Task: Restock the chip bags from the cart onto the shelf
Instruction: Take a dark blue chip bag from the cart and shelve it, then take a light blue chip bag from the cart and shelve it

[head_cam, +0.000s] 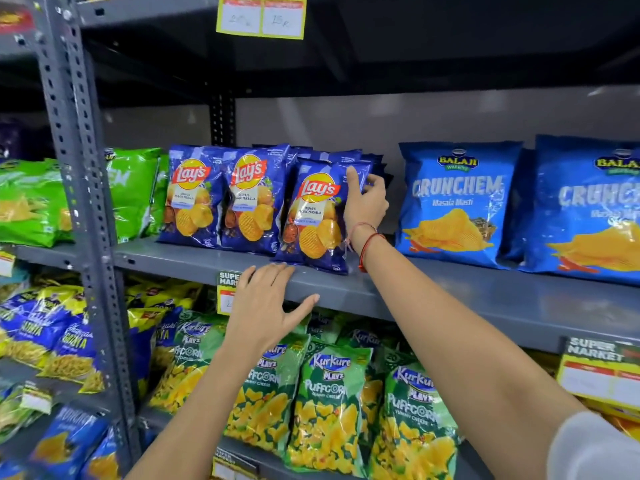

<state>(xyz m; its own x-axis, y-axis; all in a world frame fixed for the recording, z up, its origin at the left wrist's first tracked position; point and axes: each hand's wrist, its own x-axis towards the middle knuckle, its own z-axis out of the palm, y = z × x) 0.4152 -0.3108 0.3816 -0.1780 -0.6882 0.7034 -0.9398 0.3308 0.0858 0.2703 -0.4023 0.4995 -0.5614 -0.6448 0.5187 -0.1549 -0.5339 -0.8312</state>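
Three rows of dark blue Lay's bags stand upright on the grey metal shelf. My right hand grips the right edge of the front Lay's bag in the right-hand row, thumb on its face and fingers behind it. Two more Lay's bags front the rows to its left. My left hand hovers spread and holding nothing at the shelf's front edge, just below that bag. The cart is out of view.
Light blue Balaji Crunchem bags stand to the right, with a gap of bare shelf between them and the Lay's. Green bags sit left, past a slotted grey upright. Kurkure Puffcorn bags fill the shelf below. Yellow price tags hang above.
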